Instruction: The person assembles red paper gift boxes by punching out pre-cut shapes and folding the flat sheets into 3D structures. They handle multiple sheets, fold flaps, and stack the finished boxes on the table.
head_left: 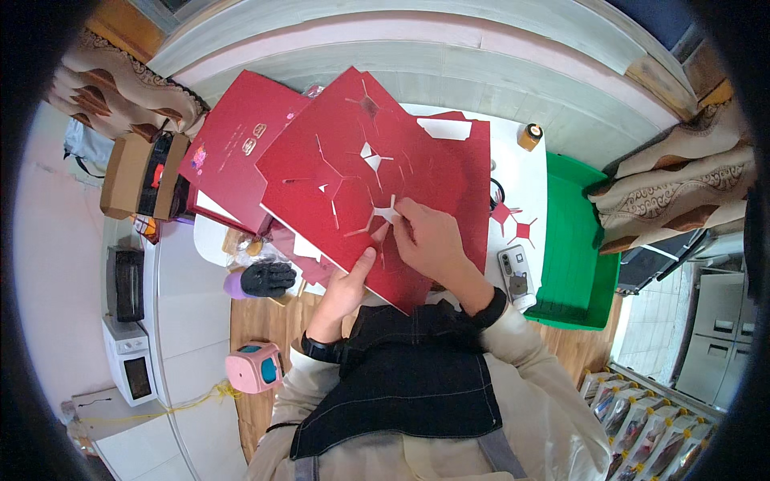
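Red card sheet (345, 144), tilted over the near side of the white table (517, 168). Beneath it, hidden: most fingers of the left hand (341, 293), clasping the near edge, thumb on top. Part of the cut-out pattern covered by the right hand (433, 244), fingertips bunched at a slot; cannot tell whether pinching anything. Long axis slanting from the table's far left toward its near right. On the table's right side: two loose red cut pieces (523, 230), one phone (513, 263).

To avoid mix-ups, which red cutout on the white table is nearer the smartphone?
The right cutout, just beyond the smartphone; the left one lies farther from it.
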### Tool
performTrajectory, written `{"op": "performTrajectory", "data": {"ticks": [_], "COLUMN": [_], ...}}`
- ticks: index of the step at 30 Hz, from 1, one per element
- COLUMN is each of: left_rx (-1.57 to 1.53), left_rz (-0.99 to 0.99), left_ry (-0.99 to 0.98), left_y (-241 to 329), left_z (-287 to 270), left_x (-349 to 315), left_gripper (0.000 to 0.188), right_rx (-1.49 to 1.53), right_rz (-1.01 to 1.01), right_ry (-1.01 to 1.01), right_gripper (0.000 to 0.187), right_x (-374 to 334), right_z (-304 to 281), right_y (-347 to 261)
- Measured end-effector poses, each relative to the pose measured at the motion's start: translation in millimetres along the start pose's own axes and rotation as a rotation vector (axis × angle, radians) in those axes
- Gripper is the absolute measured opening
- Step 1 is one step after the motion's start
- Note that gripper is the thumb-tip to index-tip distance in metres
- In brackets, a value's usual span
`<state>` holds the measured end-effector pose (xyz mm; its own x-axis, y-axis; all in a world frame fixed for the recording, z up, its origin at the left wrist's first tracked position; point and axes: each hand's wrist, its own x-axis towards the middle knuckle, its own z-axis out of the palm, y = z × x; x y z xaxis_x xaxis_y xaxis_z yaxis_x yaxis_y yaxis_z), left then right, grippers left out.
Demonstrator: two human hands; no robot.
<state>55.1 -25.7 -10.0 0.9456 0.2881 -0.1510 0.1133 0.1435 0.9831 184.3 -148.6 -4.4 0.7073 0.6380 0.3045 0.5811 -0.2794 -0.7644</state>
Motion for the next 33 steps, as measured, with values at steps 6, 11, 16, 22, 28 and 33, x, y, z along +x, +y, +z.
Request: {"op": "performTrajectory", "data": {"ticks": [6, 11, 16, 22, 28, 33], "left_rx": [-0.14, -0.157, -0.309, -0.215, -0.274, -0.789], "left_rz": [0.023, -0.022, -0.061, -0.091, -0.279, -0.14], "left_ry": [0.06, 0.011, 0.069, 0.086, 0.38, 0.106], "left_y": [-9.0, -1.1, -10.0, -12.4, -11.1, -31.8], "left_z": [-6.8, -14.0, -10.4, -13.1, -18.7, -54.4], "left_x": [0.3, -1.5, 0.6, 4.9, 11.1, 10.1], "left_gripper": [0.041, 0.043, 0.044, 0.045, 0.052, 0.054], "right_rx": [0.023, 1.081, 0.941, 0.942, 0.292, 0.037], "right_rz": [-0.015, 0.479, 0.429, 0.385, 0.336, 0.655], "right_ry": [0.121, -0.248, -0.218, -0.196, 0.215, 0.539], "right_gripper": [0.012, 0.015, 0.016, 0.017, 0.012, 0.022], "right_x": [6.7, 15.3, 7.4, 1.6, -32.7, -89.7], "right_z": [12.6, 6.3, 11.3, -20.9, -66.1, -96.3], "right_y": [0.4, 14.6, 17.9, 20.6, 112.7, 216.4]}}
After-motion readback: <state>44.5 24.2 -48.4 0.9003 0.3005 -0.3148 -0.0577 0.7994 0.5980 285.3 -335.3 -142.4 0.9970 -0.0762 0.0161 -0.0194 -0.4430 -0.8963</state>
